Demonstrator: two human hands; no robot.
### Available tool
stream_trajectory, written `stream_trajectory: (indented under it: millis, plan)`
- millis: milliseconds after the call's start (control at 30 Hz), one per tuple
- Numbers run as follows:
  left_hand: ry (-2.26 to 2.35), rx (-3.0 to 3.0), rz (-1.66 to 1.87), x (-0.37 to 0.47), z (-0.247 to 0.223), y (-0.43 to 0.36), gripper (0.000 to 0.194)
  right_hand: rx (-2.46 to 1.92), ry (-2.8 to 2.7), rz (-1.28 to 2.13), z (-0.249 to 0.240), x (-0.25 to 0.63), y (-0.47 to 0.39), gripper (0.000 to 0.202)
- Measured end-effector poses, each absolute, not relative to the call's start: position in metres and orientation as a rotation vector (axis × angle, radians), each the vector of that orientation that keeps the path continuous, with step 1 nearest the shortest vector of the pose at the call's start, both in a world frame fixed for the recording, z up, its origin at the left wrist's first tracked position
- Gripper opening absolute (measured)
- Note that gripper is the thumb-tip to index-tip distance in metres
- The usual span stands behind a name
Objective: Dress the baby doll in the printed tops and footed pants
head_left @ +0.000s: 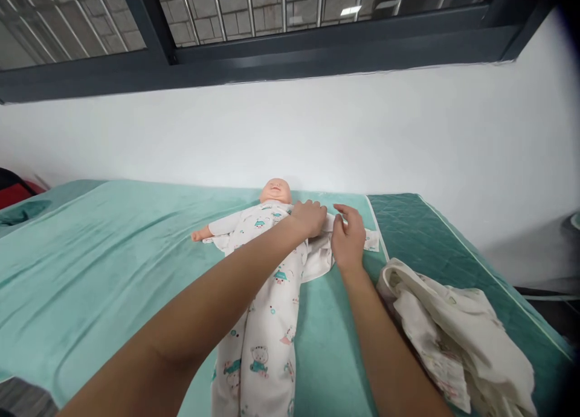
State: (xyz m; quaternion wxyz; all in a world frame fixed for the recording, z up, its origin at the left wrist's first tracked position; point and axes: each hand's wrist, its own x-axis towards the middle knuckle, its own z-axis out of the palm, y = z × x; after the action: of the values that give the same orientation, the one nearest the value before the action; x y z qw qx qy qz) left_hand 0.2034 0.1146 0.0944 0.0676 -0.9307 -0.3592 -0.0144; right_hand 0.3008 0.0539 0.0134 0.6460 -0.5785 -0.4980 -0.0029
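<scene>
A baby doll (275, 191) lies on its back, its bald head toward the wall. It wears white baby clothes (281, 275) printed with small bears and teal figures. One bare doll hand (202, 234) pokes out of the sleeve on the left. My left hand (310, 217) is closed on the garment by the doll's shoulder on the right; its fingertips are partly hidden. Just beside it, my right hand (348, 237) curves over the right sleeve with thumb and fingers apart. That sleeve's cuff (372, 240) lies flat past my right hand.
A crumpled white cloth or garment (457, 338) lies by my right forearm. Light green bedding (113, 272) covers the bed, with a darker green quilted part (412, 229) at right. Behind are a white wall (317, 133) and a dark window frame (317, 48) with bars outside.
</scene>
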Motion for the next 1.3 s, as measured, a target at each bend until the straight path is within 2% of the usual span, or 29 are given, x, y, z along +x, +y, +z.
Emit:
stream_trajectory:
  millis: [67,133,233,333,433,533,733,833,1000,1067,1167,1200,1300]
  plan:
    - [-1.096,-2.823,-0.126,0.182,0.106,0.113,0.021,-1.32,-1.175,0.104,0.011,0.292,0.055,0.03]
    - [-1.15,-2.825,-0.284,0.151,0.114,0.112,0.025,-1.332,-1.214,0.199,0.012,0.283,0.055,0.032]
    - [-1.364,-2.778,-0.875,0.097,0.11,0.108,0.031,-1.335,-1.289,0.296,0.02,0.269,0.052,0.039]
    - [-1.565,-2.813,-1.16,0.056,0.089,0.099,0.043,-1.274,-1.411,0.366,0.029,0.253,0.048,0.046]
    - [-1.677,-2.95,-1.183,0.037,0.067,0.089,0.059,-1.242,-1.605,0.422,0.032,0.238,0.046,0.058]
    - [-1.676,-3.036,-1.176,0.035,0.058,0.085,0.063,-1.286,-1.758,0.474,0.03,0.229,0.046,0.07]
    - [-1.472,-2.978,-1.327,0.038,0.05,0.083,0.05,-1.294,-1.895,0.388,0.031,0.224,0.042,0.054]
    - [-1.294,-2.794,-1.466,0.038,0.044,0.077,0.04,-1.226,-1.942,0.231,0.032,0.223,0.038,0.046]
    - [-0.991,-2.44,-1.583,0.038,0.035,0.069,0.024,-1.08,-1.879,-0.099,0.028,0.222,0.031,0.042]
    - [-0.92,-2.376,-1.575,0.038,0.033,0.069,0.021,-1.101,-1.9,-0.079,0.028,0.222,0.031,0.045]
    - [-0.852,-2.369,-1.523,0.037,0.032,0.07,0.02,-1.188,-1.956,0.039,0.03,0.222,0.034,0.062]
    - [-0.832,-2.373,-1.509,0.038,0.031,0.07,0.02,-1.206,-1.97,0.065,0.031,0.222,0.035,0.062]
    - [-0.787,-2.391,-1.514,0.038,0.029,0.071,0.02,-1.189,-2.004,0.06,0.032,0.222,0.034,0.041]
